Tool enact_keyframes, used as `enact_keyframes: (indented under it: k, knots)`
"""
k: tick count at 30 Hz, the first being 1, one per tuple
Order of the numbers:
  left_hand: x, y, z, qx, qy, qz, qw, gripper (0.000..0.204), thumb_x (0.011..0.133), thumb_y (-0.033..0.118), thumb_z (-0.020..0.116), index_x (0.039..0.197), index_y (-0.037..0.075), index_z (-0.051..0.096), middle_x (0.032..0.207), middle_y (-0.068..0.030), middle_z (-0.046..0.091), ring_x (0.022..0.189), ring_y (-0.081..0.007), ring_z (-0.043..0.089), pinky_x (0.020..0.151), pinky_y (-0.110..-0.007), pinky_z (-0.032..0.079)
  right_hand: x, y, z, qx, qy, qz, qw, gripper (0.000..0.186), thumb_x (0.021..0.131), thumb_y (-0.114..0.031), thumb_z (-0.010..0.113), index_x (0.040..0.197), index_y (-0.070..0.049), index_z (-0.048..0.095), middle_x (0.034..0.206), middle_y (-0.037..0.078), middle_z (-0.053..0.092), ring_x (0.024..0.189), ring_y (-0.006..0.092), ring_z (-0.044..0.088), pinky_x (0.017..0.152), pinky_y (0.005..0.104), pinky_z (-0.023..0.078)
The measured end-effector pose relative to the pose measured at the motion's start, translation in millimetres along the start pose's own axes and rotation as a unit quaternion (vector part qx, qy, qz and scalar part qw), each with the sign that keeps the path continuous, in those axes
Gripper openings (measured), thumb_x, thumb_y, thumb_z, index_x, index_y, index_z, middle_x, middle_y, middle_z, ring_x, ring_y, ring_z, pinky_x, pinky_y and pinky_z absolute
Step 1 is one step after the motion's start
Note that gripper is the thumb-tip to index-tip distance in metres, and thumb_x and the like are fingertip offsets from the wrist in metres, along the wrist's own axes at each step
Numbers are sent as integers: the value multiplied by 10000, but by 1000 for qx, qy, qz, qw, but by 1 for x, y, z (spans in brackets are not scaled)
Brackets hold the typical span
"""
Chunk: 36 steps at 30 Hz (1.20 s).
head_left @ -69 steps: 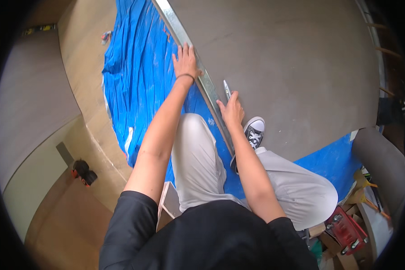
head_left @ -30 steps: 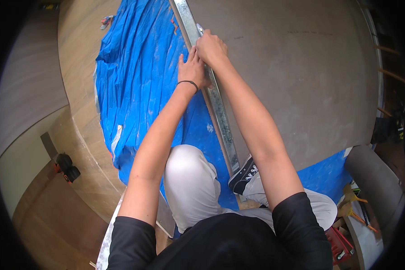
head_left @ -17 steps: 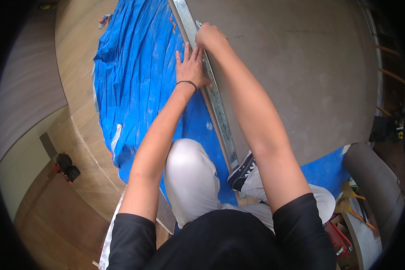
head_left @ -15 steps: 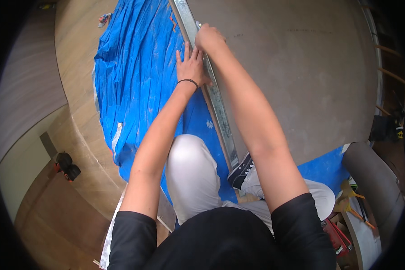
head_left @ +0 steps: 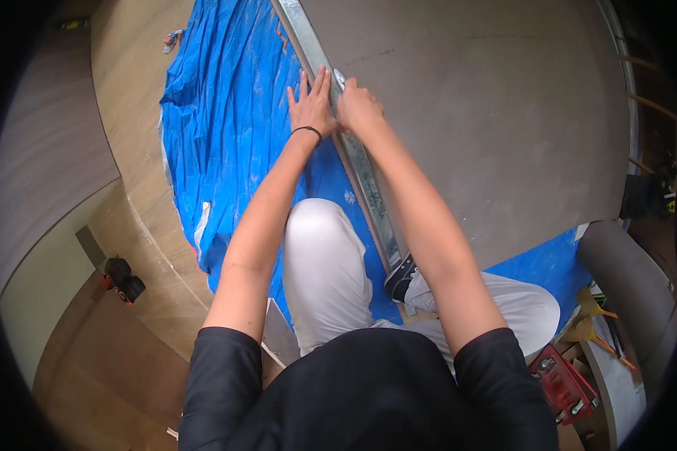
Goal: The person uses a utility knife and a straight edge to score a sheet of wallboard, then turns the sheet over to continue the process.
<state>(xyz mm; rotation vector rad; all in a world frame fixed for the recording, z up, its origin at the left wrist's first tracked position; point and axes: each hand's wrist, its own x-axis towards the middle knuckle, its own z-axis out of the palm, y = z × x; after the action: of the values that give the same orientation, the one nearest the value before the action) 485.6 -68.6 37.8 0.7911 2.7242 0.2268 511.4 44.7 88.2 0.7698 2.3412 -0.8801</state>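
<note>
A long galvanized metal stud (head_left: 306, 37) lies along the left edge of a large grey-brown board (head_left: 474, 150). My left hand (head_left: 313, 113) presses on the stud with its fingers stretched out and spread, a dark band at the wrist. Just right of it, my right hand (head_left: 359, 107) is closed around a small silvery tool that looks like a utility knife (head_left: 340, 79). The knife's end points away from me beside the stud's right edge. My palm and fingers cover most of its handle.
A crumpled blue tarp (head_left: 226, 113) spreads under the board over a wooden floor (head_left: 128, 98). My shoe (head_left: 402, 278) stands against the stud's near end. To the right are a grey rolled sheet (head_left: 624, 263) and a red case (head_left: 560, 383). Black-and-red objects (head_left: 124, 280) lie at left.
My right hand has drawn the knife toward me along the stud. My left hand has shifted slightly left, still spread on the stud. The view has moved a little.
</note>
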Motion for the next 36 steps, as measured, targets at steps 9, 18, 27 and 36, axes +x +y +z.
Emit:
enact_keyframes:
  k: [9, 18, 27, 36]
  knots:
    - [-1, 12, -25, 10, -59, -10, 998, 1299, 458, 444, 901, 1521, 125, 227, 1596, -8, 194, 1468, -325, 150, 1154, -574, 183, -56, 38, 21, -35, 5, -14, 999, 196, 939, -133, 463, 1096, -16, 469, 1001, 267, 673, 962, 408, 667, 813, 507, 531]
    - [1, 20, -31, 61, -78, -3, 995, 1354, 418, 455, 919, 1506, 43, 225, 1587, -69, 210, 1468, -308, 159, 1168, -534, 181, -143, 100, 43, -47, -28, -5, 998, 259, 953, -250, 484, 1080, -24, 473, 879, 275, 673, 862, 453, 663, 743, 548, 523]
    - [5, 26, -29, 68, -101, 3, 993, 1365, 414, 406, 919, 1515, 43, 198, 1585, -126, 195, 1474, -298, 144, 1172, -527, 163, -6, 24, -15, 116, 125, -85, 982, 355, 951, -361, 456, 1110, -45, 484, 854, 298, 651, 843, 504, 617, 749, 584, 477]
    - [1, 21, -27, 47, -71, 15, 996, 1353, 409, 363, 930, 1505, 35, 208, 1569, -117, 235, 1468, -259, 182, 1156, -548, 202, 55, -13, -6, 87, 98, -101, 986, 396, 948, -397, 453, 1147, -57, 496, 999, 288, 660, 982, 498, 607, 865, 576, 457]
